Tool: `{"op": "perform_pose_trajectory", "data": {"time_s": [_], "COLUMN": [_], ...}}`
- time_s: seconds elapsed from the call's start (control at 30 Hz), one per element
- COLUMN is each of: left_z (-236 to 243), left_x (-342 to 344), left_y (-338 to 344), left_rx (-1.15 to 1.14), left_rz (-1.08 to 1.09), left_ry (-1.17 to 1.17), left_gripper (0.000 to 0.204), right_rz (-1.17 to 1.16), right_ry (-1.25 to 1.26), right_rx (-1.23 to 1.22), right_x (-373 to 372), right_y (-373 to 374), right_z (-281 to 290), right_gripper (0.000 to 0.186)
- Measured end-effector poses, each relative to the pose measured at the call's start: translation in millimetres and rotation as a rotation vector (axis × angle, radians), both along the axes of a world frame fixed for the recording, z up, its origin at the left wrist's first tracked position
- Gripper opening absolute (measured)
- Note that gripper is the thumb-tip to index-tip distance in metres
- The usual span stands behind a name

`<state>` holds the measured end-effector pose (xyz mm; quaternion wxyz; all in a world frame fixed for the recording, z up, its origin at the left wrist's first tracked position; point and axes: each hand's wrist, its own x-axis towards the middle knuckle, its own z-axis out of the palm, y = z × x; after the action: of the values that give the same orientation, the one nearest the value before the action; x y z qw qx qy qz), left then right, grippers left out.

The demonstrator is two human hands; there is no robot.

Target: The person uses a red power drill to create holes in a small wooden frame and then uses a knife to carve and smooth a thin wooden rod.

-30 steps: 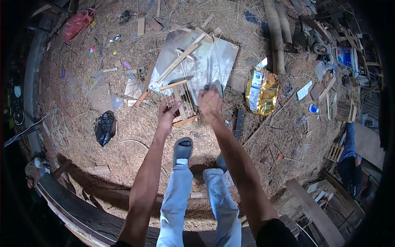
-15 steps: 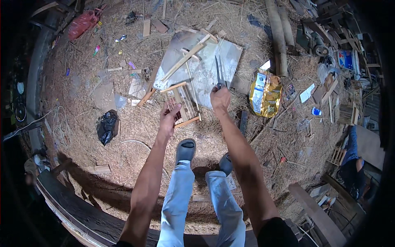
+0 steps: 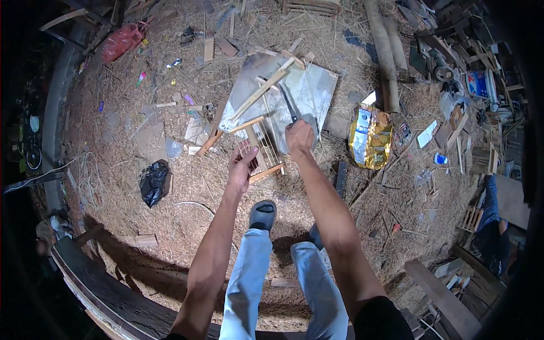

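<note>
My left hand (image 3: 243, 167) is closed around the near left side of a small wooden frame (image 3: 266, 173) strung with thin rods, like a little cage. The frame stands tilted at the near edge of a pale, worn board (image 3: 313, 93) on the ground. In my right hand (image 3: 300, 137) is the dark handle of a long knife (image 3: 288, 103). Its blade points away over the board, the tip close to a wooden strip (image 3: 258, 97) lying there. Fingers of the right hand are wrapped round the handle.
Straw and shavings cover the ground. A gold foil bag (image 3: 371, 139) lies right of the board, a black plastic bag (image 3: 154, 182) to the left, a red bag (image 3: 122, 42) far left. Bamboo poles (image 3: 382, 51) lie far right; a plank (image 3: 442, 297) is near right.
The knife has swung left, its tip now near the wooden strip, and my right hand has moved slightly nearer. My left hand still grips the frame. The whole view has shifted a little.
</note>
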<state>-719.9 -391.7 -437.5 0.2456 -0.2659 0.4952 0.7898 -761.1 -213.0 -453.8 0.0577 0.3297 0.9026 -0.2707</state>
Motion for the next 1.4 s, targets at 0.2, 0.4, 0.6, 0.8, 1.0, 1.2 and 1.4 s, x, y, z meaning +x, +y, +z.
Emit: {"op": "perform_pose_trajectory", "data": {"time_s": [0.2,0.4,0.6,0.8,1.0,1.2,1.4], "left_z": [10,15,24,77,170,309,392], "left_x": [-1,1,-3,-8,-2,28,69], "left_y": [-3,-5,-6,-15,-29,-46,-58], "left_rx": [0.001,0.010,-0.001,0.014,0.020,-0.047,-0.301], "left_rz": [-0.013,-0.009,-0.011,0.009,-0.065,-0.187,-0.210], "left_ry": [-0.004,0.010,0.058,0.151,0.257,0.441,0.676], "left_gripper": [0.042,0.043,0.041,0.040,0.049,0.053,0.035], "right_rz": [-0.015,-0.082,-0.196,-0.261,-0.242,-0.127,-0.003], "right_ry": [0.050,0.084,-0.009,0.079,0.042,0.194,0.436], "right_rx": [0.036,-0.028,-0.344,-1.274,-1.703,-1.441,-1.408], "right_x": [4,4,9,10,25,76,148], "right_y": [-15,-13,-1,5,27,21,-4], "right_z": [-5,-14,-3,72,176,322,481], "right_gripper": [0.022,0.026,0.028,0.018,0.016,0.016,0.020]}}
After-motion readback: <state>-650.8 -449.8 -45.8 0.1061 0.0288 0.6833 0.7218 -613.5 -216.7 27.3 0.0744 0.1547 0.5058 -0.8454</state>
